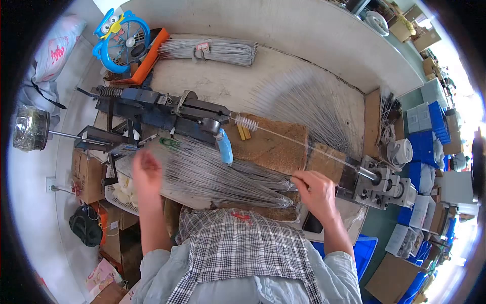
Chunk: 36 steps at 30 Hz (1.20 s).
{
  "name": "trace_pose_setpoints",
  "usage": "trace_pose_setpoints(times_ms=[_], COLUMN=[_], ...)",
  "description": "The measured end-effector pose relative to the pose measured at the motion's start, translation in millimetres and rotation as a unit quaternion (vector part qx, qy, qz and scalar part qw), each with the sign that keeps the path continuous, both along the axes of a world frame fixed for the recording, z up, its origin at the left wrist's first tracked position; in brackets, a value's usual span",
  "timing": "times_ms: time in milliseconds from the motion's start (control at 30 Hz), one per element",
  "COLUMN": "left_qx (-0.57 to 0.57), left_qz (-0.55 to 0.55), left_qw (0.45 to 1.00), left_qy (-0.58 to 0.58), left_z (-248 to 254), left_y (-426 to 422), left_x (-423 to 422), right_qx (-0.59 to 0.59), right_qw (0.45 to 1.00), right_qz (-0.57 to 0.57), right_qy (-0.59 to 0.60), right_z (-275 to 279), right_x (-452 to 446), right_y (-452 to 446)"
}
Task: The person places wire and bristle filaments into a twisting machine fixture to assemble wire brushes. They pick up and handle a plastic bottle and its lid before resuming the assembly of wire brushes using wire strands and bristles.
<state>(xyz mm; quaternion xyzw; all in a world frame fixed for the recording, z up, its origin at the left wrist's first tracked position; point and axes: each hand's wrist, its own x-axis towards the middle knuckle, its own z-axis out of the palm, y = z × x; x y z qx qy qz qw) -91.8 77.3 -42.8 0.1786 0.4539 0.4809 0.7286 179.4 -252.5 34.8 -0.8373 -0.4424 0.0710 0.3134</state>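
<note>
A pale, slender wire [283,137] ran straight from a white spiral of bristles [246,122] beside a dark steel clamp [202,107] to a shiny metal cylinder [368,174], above a coarse brown mat [273,152]. The right hand [317,191], fingers curled and thumb near forefinger, was beside the folded ends of thin grey wires [212,175]; whether it gripped anything was unclear. Blur hid the left hand's [147,169] finger spread and any hold.

Wires [223,177] on table [217,78], bundle [225,52] behind, fan [130,41] to its left
</note>
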Motion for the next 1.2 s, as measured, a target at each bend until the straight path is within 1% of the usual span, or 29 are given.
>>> trace_pose_setpoints(times_ms=[67,133,167,200,233,300,333,400,433,500,533,633,700,767,833,900,933,1000,1100,1167,1200], left_qx=[0.032,0.048,0.044,0.040,0.035,0.024,0.020,0.042,0.052,0.029,0.017,-0.015,-0.016,-0.039,-0.046,-0.016,0.026,0.108,0.029,-0.086,-0.142], left_qz=[0.062,0.146,0.172,0.197,0.223,0.213,0.205,0.220,0.228,0.177,0.154,0.067,0.023,-0.083,-0.193,-0.243,-0.282,-0.359,-0.354,-0.400,-0.424], left_qw=[0.997,0.980,0.969,0.955,0.938,0.954,0.962,0.950,0.943,0.960,0.966,0.995,1.000,0.996,0.979,0.969,0.959,0.927,0.925,0.912,0.891], left_qy=[0.033,0.122,0.169,0.216,0.262,0.208,0.181,0.217,0.235,0.215,0.207,0.075,0.008,0.005,-0.044,-0.028,-0.010,0.029,0.135,-0.006,-0.076], left_z=[-17.2,-46.8,-47.1,-43.3,-39.1,-36.6,-35.5,-42.9,-44.2,-32.8,-28.8,-39.1,-47.2,-13.5,-4.0,20.4,20.7,17.4,28.4,66.5,89.6], left_y=[29.4,76.3,91.2,103.2,108.9,113.7,116.2,92.9,76.5,50.7,37.8,11.1,-13.6,-49.9,-73.2,-94.8,-100.9,-112.7,-146.5,-160.5,-162.0], left_x=[-57.2,-119.9,-137.2,-151.0,-156.1,-157.8,-154.5,-127.4,-107.7,-80.0,-70.7,-51.0,-19.0,23.4,52.2,86.3,98.9,121.1,159.5,167.1,168.7], right_qx=[-0.075,-0.160,-0.200,-0.193,-0.175,-0.141,-0.144,-0.151,-0.175,-0.226,-0.233,-0.244,-0.229,-0.206,-0.175,-0.164,-0.157,-0.146,-0.135,-0.121,-0.109], right_qw=[0.997,0.987,0.980,0.980,0.983,0.988,0.988,0.988,0.983,0.971,0.971,0.965,0.969,0.975,0.981,0.984,0.986,0.985,0.982,0.984,0.986], right_qz=[0.005,0.003,0.002,0.006,0.008,0.015,0.009,-0.009,-0.019,-0.037,-0.039,-0.062,-0.044,-0.036,-0.031,-0.042,-0.047,-0.070,-0.085,-0.081,-0.080], right_qy=[0.011,0.012,0.010,0.049,0.052,0.062,0.053,0.037,0.045,0.065,0.047,0.071,0.079,0.080,0.073,0.048,0.036,0.062,0.101,0.101,0.096], right_z=[-13.5,-29.0,-34.9,-37.6,-33.5,-21.2,-14.3,-2.7,-3.2,-14.4,-25.2,-35.0,-40.9,-44.4,-46.0,-45.1,-45.2,-47.1,-50.1,-51.4,-54.4], right_x=[-7.3,-11.1,-10.2,-6.3,-2.5,1.2,2.8,3.3,0.7,-8.7,-13.2,-16.9,-13.1,-13.0,-13.2,-17.2,-19.3,-20.6,-23.3,-16.5,-13.4], right_y=[-8.1,-7.1,-3.9,-2.6,-1.9,-3.9,-4.8,-7.5,-6.2,-2.9,-0.7,5.9,0.5,-5.2,-11.0,-13.5,-14.1,-14.2,-13.1,-12.8,-13.9])
